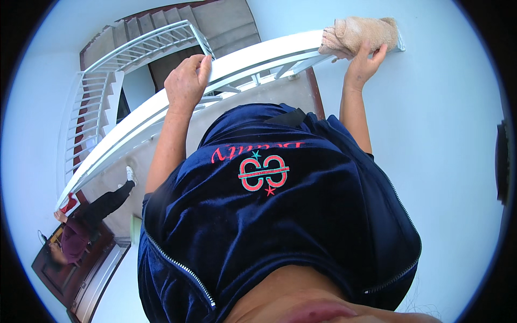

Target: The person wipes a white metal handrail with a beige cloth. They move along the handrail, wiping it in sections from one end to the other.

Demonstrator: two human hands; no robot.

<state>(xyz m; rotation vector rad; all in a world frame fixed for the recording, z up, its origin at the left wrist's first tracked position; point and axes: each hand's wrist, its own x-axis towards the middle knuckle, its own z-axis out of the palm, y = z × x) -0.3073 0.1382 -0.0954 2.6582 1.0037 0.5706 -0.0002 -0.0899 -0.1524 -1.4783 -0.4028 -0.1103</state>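
Observation:
A white handrail curves across in front of me from the wall on the right down to the far left. My left hand is closed over its top edge, left of centre, the fingertips hidden on the far side. At the rail's right end, against the wall, a folded tan towel lies draped over it. My right hand grips this towel from the near side, its fingers pressed into the cloth and partly hidden.
White balusters stand under the rail. Beyond are grey stairs with another white railing. At the lower left, another person holds the rail's far end near a red cloth, beside a dark door. A pale wall rises at right.

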